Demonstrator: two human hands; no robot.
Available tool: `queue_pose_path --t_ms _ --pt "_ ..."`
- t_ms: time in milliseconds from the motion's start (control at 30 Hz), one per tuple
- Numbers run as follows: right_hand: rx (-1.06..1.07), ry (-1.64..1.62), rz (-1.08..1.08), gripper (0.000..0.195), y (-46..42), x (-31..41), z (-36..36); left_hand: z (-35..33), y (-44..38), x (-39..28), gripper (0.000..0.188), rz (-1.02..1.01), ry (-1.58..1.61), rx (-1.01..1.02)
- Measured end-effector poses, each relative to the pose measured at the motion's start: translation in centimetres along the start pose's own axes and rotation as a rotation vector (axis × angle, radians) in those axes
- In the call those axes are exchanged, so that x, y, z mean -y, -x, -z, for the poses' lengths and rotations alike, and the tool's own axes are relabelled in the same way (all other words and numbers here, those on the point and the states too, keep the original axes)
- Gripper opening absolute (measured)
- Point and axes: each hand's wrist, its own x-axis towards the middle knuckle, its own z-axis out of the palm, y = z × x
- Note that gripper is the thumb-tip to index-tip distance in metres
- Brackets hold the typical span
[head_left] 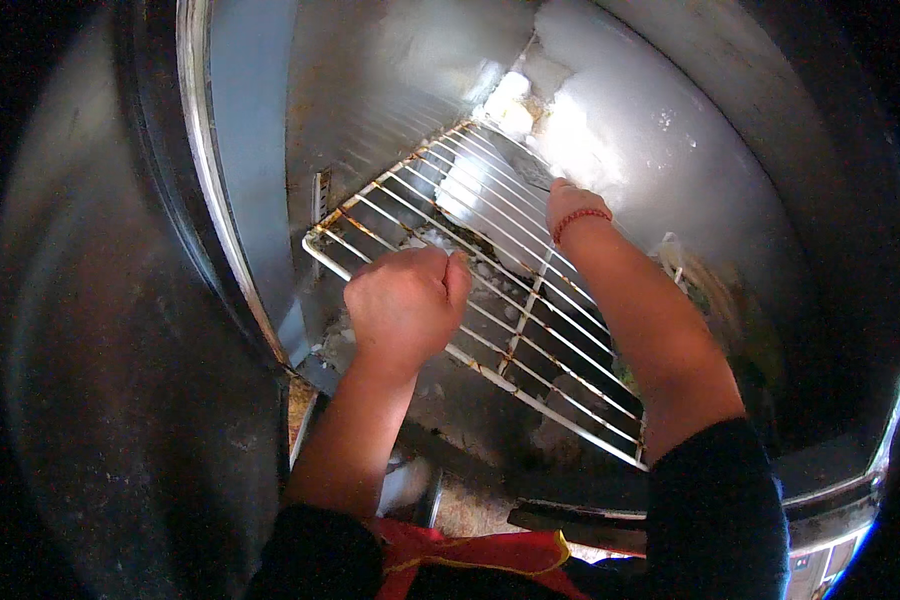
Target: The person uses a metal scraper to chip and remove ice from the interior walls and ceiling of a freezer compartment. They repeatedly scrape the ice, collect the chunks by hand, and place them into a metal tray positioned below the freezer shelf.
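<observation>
A white-coated wire shelf [525, 322] with rust spots lies inside a metal refrigeration cabinet. My left hand [409, 300] is closed in a fist over the shelf's near left part; whether it grips a wire is hidden. My right hand [576, 206] holds a flat grey blade-like tool [523, 161] by its near end, the blade pointing to the back corner. Thick white ice [510, 105] clings in that corner, and a frost layer [581, 142] covers the wall beside the tool. Broken ice bits [435, 240] lie below the shelf wires.
A slotted shelf support [320, 196] runs up the left wall. The cabinet's door frame edge [229, 187] curves along the left. Something pale and greenish [694, 289], too blurred to name, sits right of my right forearm. Red cloth [472, 547] hangs at my front.
</observation>
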Motion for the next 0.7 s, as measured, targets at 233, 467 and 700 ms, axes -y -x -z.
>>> queue_pose_path --t_ms 233,467,700 --pt "0.051 -0.008 0.261 0.039 -2.3 -0.8 0.5 0.3 -0.1 0.0 0.031 0.017 0.033 0.009" --pt "0.648 -1.099 -0.061 0.028 2.6 -2.4 3.6 0.1 0.1 0.4 0.035 -0.005 0.045 -0.026" --pt "0.347 -1.277 -0.064 0.020 4.9 -1.9 1.6 -0.1 0.1 0.3 0.035 0.000 -0.019 -0.043"
